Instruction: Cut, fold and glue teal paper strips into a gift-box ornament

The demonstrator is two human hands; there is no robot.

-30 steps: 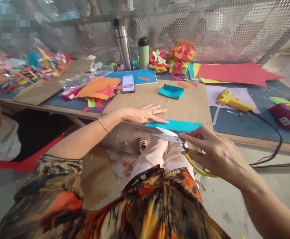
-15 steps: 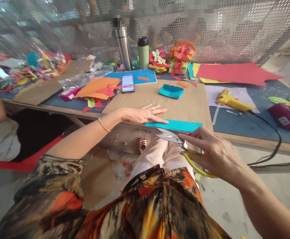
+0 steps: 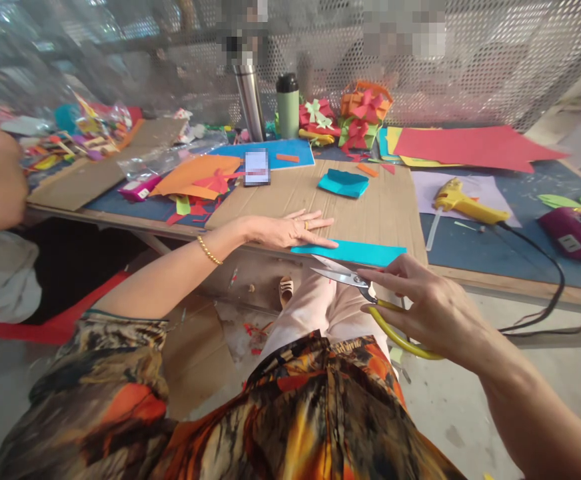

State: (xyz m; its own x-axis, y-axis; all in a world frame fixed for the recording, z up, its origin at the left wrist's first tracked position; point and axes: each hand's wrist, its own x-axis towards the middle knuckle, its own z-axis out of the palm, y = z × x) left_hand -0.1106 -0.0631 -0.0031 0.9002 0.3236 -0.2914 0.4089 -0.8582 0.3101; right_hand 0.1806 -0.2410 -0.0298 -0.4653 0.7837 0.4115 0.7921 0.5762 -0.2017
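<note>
Right hand (image 3: pixel 433 300) has its grip clamped round the scissors (image 3: pixel 343 275), blades parted beside the blue strip (image 3: pixel 370 253) at the bench (image 3: pixel 500 257) edge! Left hand (image 3: pixel 288 232) lies fingers apart, one digit on that strip; two purple things (image 3: pixel 573 233) show white labels, unreadable, and two bottles (image 3: pixel 287 112) stand behind.

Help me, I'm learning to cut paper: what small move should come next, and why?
Probably bring the scissors up to the near edge of the blue strip: their blades look parted close by it, and the left hand lies on its left end.
</note>
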